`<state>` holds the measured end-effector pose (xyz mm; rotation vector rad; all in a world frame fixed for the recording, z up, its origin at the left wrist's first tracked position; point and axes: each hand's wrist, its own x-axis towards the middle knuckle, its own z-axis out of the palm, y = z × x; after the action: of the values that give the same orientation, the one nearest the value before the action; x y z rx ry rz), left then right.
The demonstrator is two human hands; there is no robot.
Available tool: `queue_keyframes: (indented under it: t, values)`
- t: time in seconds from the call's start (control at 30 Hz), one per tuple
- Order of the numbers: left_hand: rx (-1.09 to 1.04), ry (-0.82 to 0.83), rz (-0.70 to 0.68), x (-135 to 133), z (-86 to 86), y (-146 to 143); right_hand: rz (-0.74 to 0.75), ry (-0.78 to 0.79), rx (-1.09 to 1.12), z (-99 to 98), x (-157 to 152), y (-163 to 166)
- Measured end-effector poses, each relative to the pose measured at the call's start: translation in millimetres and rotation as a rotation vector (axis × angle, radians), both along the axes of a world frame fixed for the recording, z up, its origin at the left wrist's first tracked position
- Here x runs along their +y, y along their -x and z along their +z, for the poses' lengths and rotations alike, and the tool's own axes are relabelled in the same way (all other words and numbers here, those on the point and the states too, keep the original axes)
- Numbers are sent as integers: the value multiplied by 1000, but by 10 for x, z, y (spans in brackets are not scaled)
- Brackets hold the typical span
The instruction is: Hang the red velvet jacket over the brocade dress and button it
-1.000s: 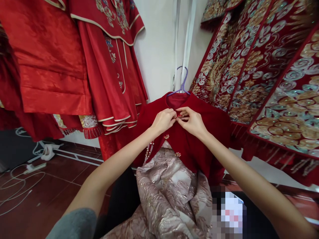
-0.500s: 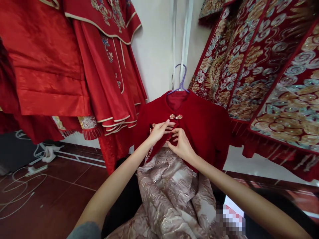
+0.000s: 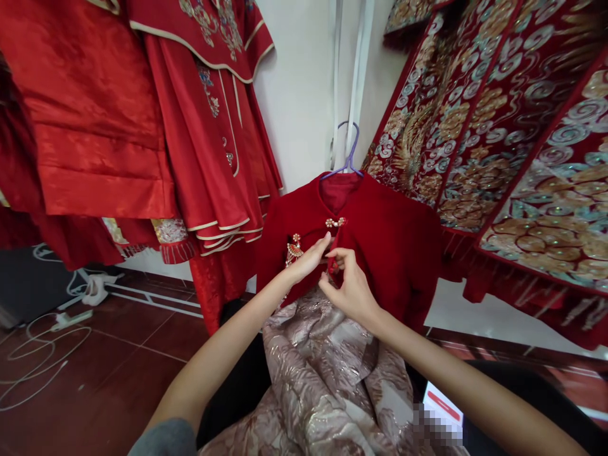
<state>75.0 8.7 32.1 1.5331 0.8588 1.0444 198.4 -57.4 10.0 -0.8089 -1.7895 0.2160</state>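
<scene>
On the red jacket (image 3: 399,221), left hand (image 3: 311,258) and right hand (image 3: 349,285) partly hide its front, grips unclear; a red dress (image 3: 209,177) hangs left of it, an embroidered garment (image 3: 475,145) right.

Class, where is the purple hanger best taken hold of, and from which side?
Probably pinch the purple hanger at its neck, below the hook, coming from the front: that slim part shows bare above the neckline of the red jacket, while white posts show behind it.

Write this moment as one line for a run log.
left hand: touching red jacket | right hand: at jacket opening, grip unclear | top clasp: above hands, looks fastened | purple hanger: in jacket collar
</scene>
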Motion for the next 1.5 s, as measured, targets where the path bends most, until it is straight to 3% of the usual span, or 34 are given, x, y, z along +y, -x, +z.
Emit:
queue_keyframes:
  t: [0.2, 0.33, 0.4, 0.53, 0.6, 0.8, 1.0, 1.5]
  values:
    - [-131, 223, -40, -124, -14, 176, 115, -4, -79, -38, 22, 36]
    - [-98, 152, -49, -187, -13, 484, 147, 59, -40, -33, 106, 79]
    - [-39, 52, 46, -170, -40, 614, 139, 89, 6, -20, 196, 126]
    - [-23, -205, 386, -47, -117, 783, 102, 122, 79, -35, 422, 229]
    - [-12, -267, 439, 29, -153, 827, 83, 123, 84, -54, 525, 262]
    - [-26, -223, 360, 152, -219, 813, 23, 110, 15, -49, 761, 285]
    - [-77, -160, 364, 135, -158, 726, -32, 72, -66, 32, 861, 305]
    - [64, -290, 442, 255, -81, 724, -94, 83, -90, 89, 902, 371]
